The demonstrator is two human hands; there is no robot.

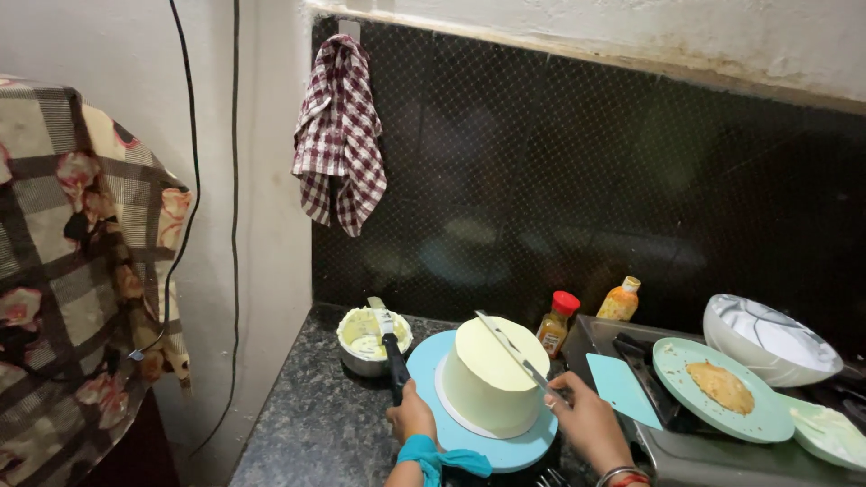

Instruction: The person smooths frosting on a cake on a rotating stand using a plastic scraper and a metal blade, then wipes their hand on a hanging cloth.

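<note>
Item: frosted cake (487, 379) on blue turntable (469, 433), desk centre.
Your right hand (586, 419) is closed around a spatula (510, 347) lying across the cake top; your left hand (410, 415), at 9 o'clock, rests on the turntable's rim.

The kitchen is dimly lit, with soft light that seems to come from above and in front. The dark backsplash (586, 198) shows hazy reflections, and the pale cake (492, 374) and white bowl (767, 338) stand out brightest. Shadows are weak. The picture is slightly soft and grainy; the patterned cloth (72, 271) at the left edge looks stretched and a little blurred.
</note>
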